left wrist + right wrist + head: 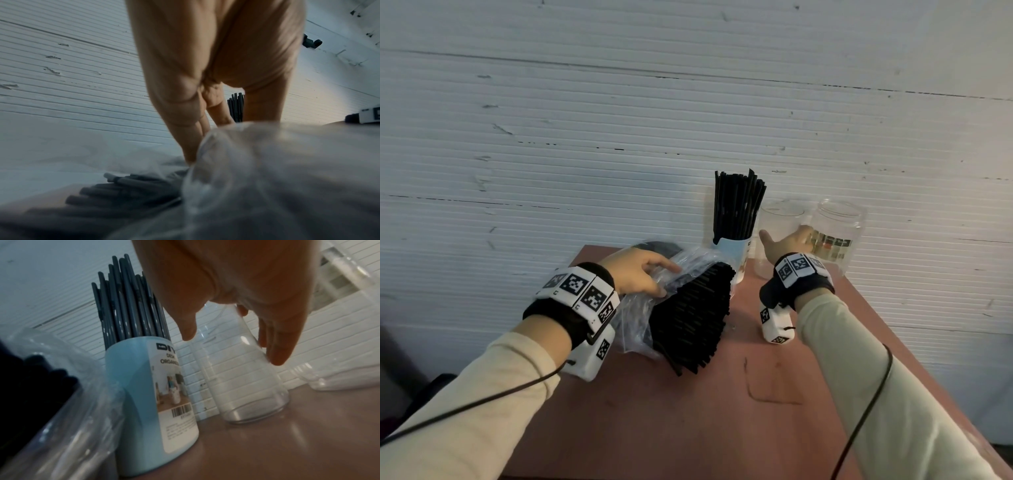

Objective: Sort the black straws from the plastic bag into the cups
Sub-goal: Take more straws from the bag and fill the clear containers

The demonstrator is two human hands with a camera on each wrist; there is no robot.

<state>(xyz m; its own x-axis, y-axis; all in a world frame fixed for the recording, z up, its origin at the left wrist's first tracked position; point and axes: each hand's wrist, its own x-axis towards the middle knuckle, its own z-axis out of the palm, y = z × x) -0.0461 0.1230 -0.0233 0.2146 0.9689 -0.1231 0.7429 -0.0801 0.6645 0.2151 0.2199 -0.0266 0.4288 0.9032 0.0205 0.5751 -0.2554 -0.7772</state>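
bulging plastic bag (654,301), black straws (693,322) (densely packed)

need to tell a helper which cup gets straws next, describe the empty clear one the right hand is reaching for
At the far edge of the reddish table, against the white wall, three containers stand in a row. The clear cup is the middle one, under the open right hand. Unlike the blue cup full of black straws and the wider labelled jar, it is plain and empty.

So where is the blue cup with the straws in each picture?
Head: the blue cup stands at the table's far edge, centre, beside the bag.
Left wrist: the cup is hidden; only its straws peek between the left hand's fingers.
Right wrist: lower left of centre, left of the clear cup.
Shared landmark: the upright straws.
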